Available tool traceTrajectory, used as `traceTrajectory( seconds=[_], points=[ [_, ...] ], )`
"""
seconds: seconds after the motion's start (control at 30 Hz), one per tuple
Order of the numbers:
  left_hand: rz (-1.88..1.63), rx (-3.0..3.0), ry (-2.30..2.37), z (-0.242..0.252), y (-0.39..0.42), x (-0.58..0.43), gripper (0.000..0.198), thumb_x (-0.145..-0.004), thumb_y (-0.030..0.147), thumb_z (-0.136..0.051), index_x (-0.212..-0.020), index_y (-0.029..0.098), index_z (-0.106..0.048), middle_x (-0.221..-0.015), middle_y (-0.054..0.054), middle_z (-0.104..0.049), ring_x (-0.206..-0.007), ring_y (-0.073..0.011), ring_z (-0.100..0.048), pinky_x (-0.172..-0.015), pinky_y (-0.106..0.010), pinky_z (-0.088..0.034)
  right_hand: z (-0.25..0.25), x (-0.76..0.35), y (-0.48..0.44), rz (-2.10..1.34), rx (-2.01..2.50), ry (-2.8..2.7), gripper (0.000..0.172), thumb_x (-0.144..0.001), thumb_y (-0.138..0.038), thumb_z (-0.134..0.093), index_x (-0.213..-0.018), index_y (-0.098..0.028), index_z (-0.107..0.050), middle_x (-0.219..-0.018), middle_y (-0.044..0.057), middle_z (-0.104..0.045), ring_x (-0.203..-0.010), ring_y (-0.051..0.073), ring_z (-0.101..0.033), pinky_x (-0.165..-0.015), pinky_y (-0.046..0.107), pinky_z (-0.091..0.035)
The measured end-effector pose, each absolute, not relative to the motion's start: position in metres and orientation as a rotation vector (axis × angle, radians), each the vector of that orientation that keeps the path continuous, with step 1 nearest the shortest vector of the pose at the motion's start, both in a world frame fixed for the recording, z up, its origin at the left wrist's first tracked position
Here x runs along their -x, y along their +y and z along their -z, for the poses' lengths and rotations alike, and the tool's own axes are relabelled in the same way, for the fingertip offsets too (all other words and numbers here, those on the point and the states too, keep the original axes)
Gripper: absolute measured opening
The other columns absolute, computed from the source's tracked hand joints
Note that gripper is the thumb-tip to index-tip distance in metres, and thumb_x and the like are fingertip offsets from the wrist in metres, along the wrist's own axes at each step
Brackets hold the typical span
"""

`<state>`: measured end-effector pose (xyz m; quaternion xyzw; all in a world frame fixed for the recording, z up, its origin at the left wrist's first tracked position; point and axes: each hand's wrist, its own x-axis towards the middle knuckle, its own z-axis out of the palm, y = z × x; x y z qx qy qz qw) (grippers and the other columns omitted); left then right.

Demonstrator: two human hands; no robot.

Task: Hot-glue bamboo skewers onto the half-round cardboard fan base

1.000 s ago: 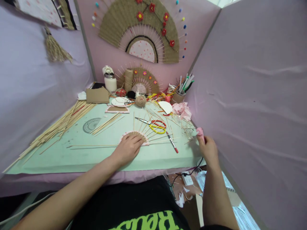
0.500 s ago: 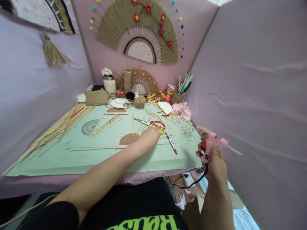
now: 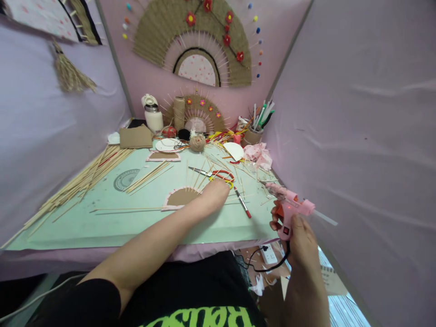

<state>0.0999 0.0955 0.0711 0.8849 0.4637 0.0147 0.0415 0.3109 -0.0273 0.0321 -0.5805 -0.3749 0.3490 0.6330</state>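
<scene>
My right hand [image 3: 299,234] is wrapped round the grip of a pink hot glue gun [image 3: 291,206], held up right of the table. Its nozzle points left, and a clear glue stick [image 3: 326,217] sticks out at the back. A half-round cardboard piece [image 3: 182,198] with a pale dotted border lies before me, thin bamboo sticks [image 3: 194,177] fanning out from its curved edge. Over its right end my left hand [image 3: 217,194] is closed, with the fingertips hidden beneath. Scissors [image 3: 221,174] with red and yellow handles lie just past that hand, beside a red-capped pen [image 3: 243,203].
Long bamboo sticks [image 3: 73,188] lie along the left side, with a shorter bundle [image 3: 150,176] nearer the middle. Twine balls [image 3: 197,143], a white jar [image 3: 154,120], cardboard [image 3: 136,137] and a tool pot [image 3: 252,135] stand at the back. The gun's black cord [image 3: 272,269] hangs toward a power strip [image 3: 269,254].
The glue gun in my right hand has shifted slightly left, toward the table. My left hand stays almost where it was, and the whole view has moved a little.
</scene>
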Motion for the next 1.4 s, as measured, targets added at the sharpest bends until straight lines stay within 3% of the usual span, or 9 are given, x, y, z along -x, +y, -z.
traceTrajectory(
  seconds=[0.07, 0.23, 0.33, 0.53, 0.7, 1.23, 1.4],
  points=[
    [-0.196, -2.691, 1.421, -0.074, 0.097, -0.090, 0.023, -0.086, 0.006, -0.048, -0.083, 0.010, -0.071, -0.090, -0.015, -0.070, -0.091, -0.0247, -0.065, -0.079, -0.033, -0.048, -0.029, -0.307, -0.029, -0.841, 1.318, -0.867, 0.048, -0.082, -0.061, -0.063, -0.095, -0.016, -0.071, -0.089, 0.008, -0.071, -0.069, 0.016, -0.060, -0.062, 0.029, -0.051],
    [-1.283, -2.031, 1.397, -0.077, 0.093, -0.044, 0.016, -0.089, 0.027, -0.054, -0.078, 0.019, -0.061, -0.079, -0.003, -0.064, -0.075, -0.0164, -0.057, -0.071, -0.028, -0.044, -0.028, -0.288, -0.031, -1.010, 1.362, -1.064, 0.054, -0.085, -0.067, -0.058, -0.097, -0.016, -0.073, -0.084, 0.008, -0.070, -0.069, 0.017, -0.059, -0.066, 0.030, -0.051],
    [-1.517, -1.560, 1.268, -0.066, 0.090, -0.022, 0.018, -0.086, 0.034, -0.058, -0.076, 0.019, -0.057, -0.069, 0.002, -0.057, -0.065, -0.0121, -0.051, -0.063, -0.025, -0.040, -0.035, -0.271, -0.028, -1.110, 1.390, -1.251, 0.061, -0.085, -0.072, -0.054, -0.095, -0.015, -0.074, -0.077, 0.007, -0.068, -0.066, 0.017, -0.057, -0.062, 0.029, -0.048],
    [-1.511, -1.092, 1.131, -0.046, 0.093, -0.013, 0.025, -0.075, 0.039, -0.067, -0.070, 0.018, -0.055, -0.060, 0.004, -0.053, -0.053, -0.0080, -0.044, -0.052, -0.021, -0.035, -0.046, -0.242, -0.019, -1.178, 1.463, -1.477, 0.070, -0.082, -0.079, -0.049, -0.094, -0.015, -0.075, -0.077, 0.007, -0.067, -0.063, 0.016, -0.054, -0.059, 0.028, -0.044],
    [-1.462, -1.098, 1.166, -0.048, 0.094, -0.013, 0.027, -0.072, 0.041, -0.069, -0.069, 0.018, -0.056, -0.059, 0.004, -0.053, -0.052, -0.0077, -0.044, -0.052, -0.022, -0.035, -0.049, -0.232, -0.016, -1.109, 1.531, -1.550, 0.068, -0.083, -0.078, -0.046, -0.082, -0.015, -0.071, -0.067, 0.004, -0.061, -0.066, 0.019, -0.054, -0.062, 0.029, -0.043],
    [-1.432, -1.118, 1.203, -0.043, 0.095, -0.013, 0.024, -0.072, 0.039, -0.067, -0.070, 0.018, -0.057, -0.061, 0.004, -0.054, -0.055, -0.0089, -0.045, -0.053, -0.022, -0.034, -0.054, -0.218, -0.010, -1.085, 1.577, -1.561, 0.068, -0.079, -0.081, -0.044, -0.081, -0.018, -0.068, -0.070, 0.005, -0.062, -0.059, 0.018, -0.052, -0.053, 0.030, -0.042],
    [-1.429, -1.123, 1.223, -0.044, 0.095, -0.013, 0.025, -0.072, 0.040, -0.067, -0.069, 0.018, -0.057, -0.060, 0.003, -0.053, -0.055, -0.0092, -0.045, -0.053, -0.022, -0.034, -0.051, -0.217, -0.009, -1.078, 1.562, -1.562, 0.066, -0.082, -0.078, -0.045, -0.088, -0.018, -0.072, -0.067, 0.004, -0.060, -0.057, 0.018, -0.051, -0.051, 0.029, -0.042]
  ],
)
